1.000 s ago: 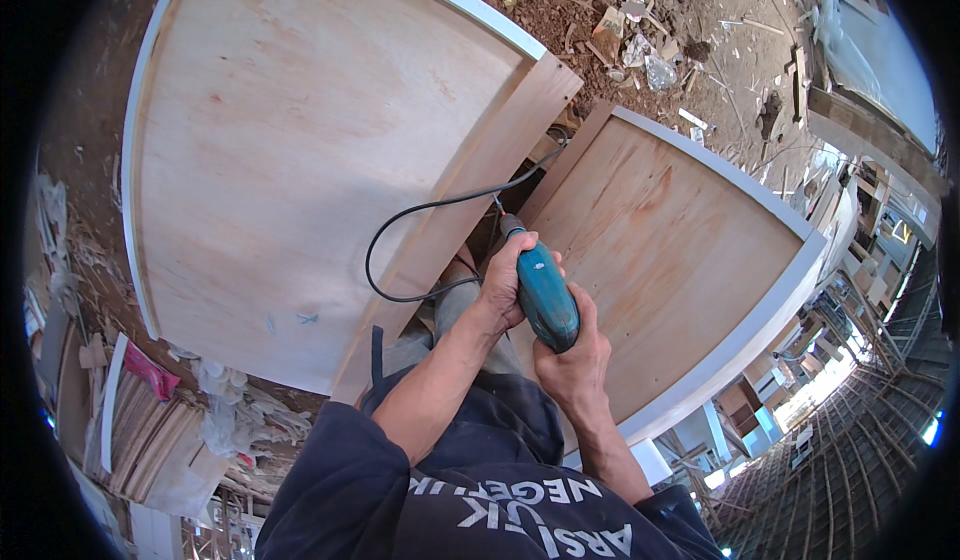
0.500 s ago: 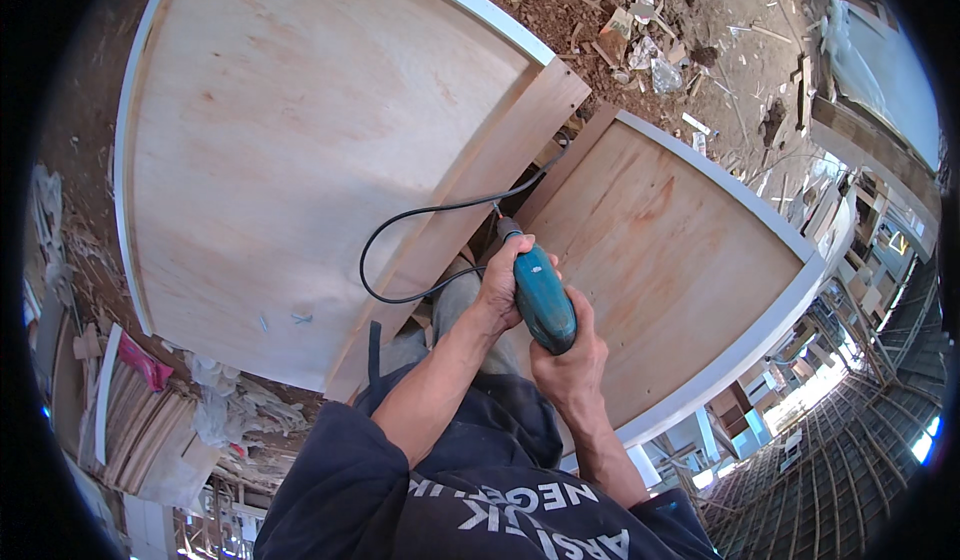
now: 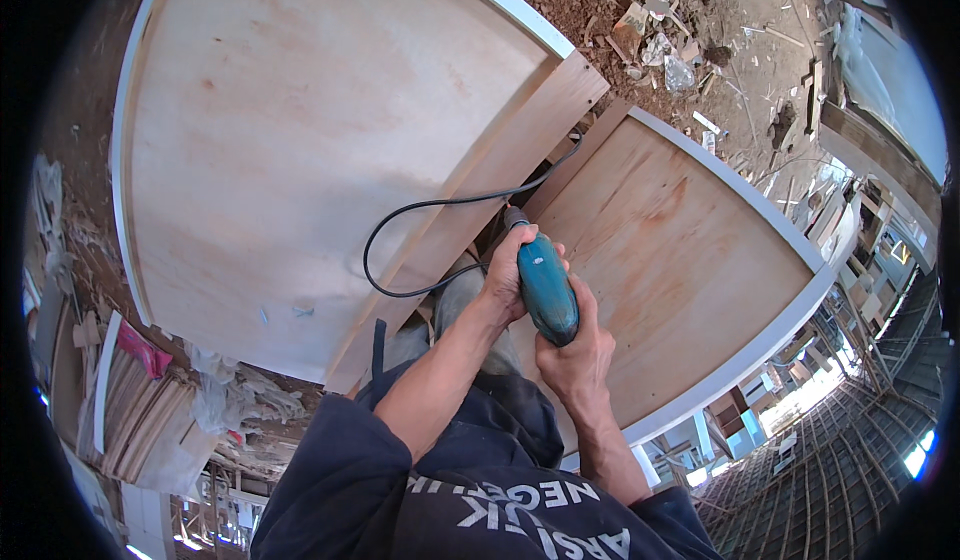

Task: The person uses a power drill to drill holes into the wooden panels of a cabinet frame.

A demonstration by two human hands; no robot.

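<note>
A teal power drill (image 3: 548, 288) is gripped in both of my hands, its dark chuck pointing away from me. My left hand (image 3: 505, 278) closes round the front of its body, just behind the chuck. Round the rear handle wraps my right hand (image 3: 578, 355). The drill's tip reaches the gap beside the wooden edge strip (image 3: 490, 175) of a large pale panel (image 3: 310, 150); the bit's exact contact point is hidden. A smaller wooden panel (image 3: 660, 260) with a white rim lies to the right. The drill's black cord (image 3: 385, 222) loops over the large panel.
Wood scraps and crumpled plastic (image 3: 678, 72) litter the dirt floor at the far right. Stacked boards (image 3: 140, 410) and plastic wrapping (image 3: 235, 395) lie at the left. My legs (image 3: 460, 310) are between the panels. A plastic-covered piece (image 3: 895, 80) stands far right.
The view has shifted slightly, and the panels appear a little to the right and lower. Both hands keep their hold on the drill, whose tip still points into the gap.
</note>
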